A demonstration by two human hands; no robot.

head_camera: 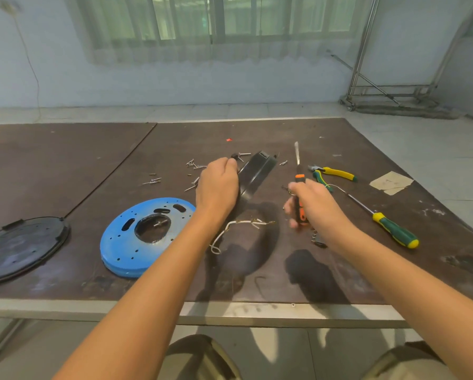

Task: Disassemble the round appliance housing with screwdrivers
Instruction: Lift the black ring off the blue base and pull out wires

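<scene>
My left hand (218, 185) grips the near rim of a black round housing (257, 171), holding it tilted on edge above the table. White wires (240, 224) trail from below it toward me. My right hand (313, 205) grips the orange-and-black handle of a screwdriver (299, 174), its shaft pointing up and away, to the right of the housing and apart from it. A blue perforated metal disc (125, 242) lies flat at the left. A black round cover (21, 248) lies at the far left edge.
Several loose screws (194, 164) are scattered behind my left hand. Yellow-and-green pliers (336, 172) and a green-and-yellow screwdriver (394, 230) lie to the right. A paper scrap (391, 182) sits further right. A small metal part (319, 239) lies under my right wrist. The brown table (65, 165) ends just before my knees.
</scene>
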